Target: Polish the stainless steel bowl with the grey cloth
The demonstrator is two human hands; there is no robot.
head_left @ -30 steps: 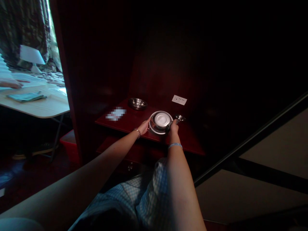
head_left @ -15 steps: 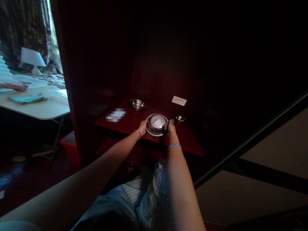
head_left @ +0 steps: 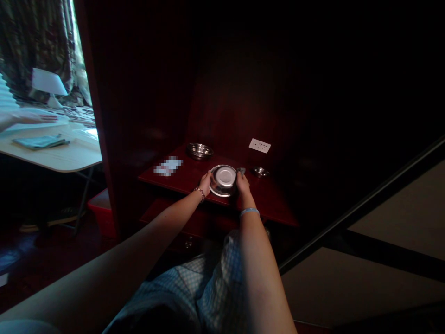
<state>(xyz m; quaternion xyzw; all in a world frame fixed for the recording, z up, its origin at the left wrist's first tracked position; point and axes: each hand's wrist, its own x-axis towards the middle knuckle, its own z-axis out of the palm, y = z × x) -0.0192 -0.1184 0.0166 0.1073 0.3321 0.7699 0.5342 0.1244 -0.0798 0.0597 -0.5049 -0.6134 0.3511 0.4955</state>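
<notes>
An upturned steel bowl [head_left: 223, 180] rests tilted at the front of a dark red wooden shelf [head_left: 278, 208]. My left hand [head_left: 206, 182], with a bead bracelet on its wrist, grips the bowl's left rim. On the right rim lies my right hand [head_left: 242, 183], fingers closed round a small grey cloth [head_left: 241, 170] pressed against the bowl. It is too dark to make the cloth out clearly. That wrist wears a pale blue band.
A second steel bowl [head_left: 199, 150] stands at the back left of the shelf and a small steel cup [head_left: 260, 172] to the right. A white socket plate [head_left: 259, 145] is on the back wall. Another person's hand [head_left: 34, 118] lies on a white table [head_left: 66, 160] at far left.
The bowl and both my hands have shifted slightly left and away from the small cup. My right hand has slid up the bowl's right rim. The other person's hand has moved right across the white table.
</notes>
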